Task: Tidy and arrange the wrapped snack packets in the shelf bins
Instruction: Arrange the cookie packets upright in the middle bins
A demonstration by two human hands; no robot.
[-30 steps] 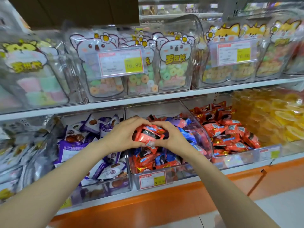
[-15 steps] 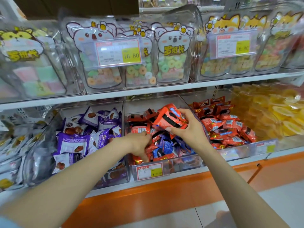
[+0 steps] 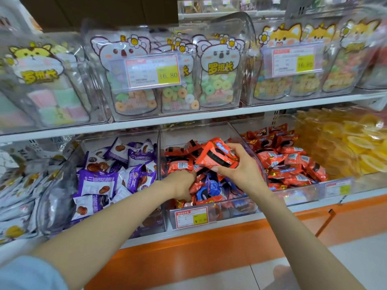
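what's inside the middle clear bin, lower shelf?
Loose red snack packets and blue snack packets. The left hand reaches into the pile, fingers hidden; the right hand grips a red bunch above it. Lower layers and the bin floor are covered.

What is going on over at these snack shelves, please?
A person is sorting the clear plastic middle bin, filled with mixed red and blue wrapped snack packets. The right hand grips a bunch of red packets above the bin. The left hand is dug into the pile; whether it holds anything is hidden. Purple packets fill the bin to the left.
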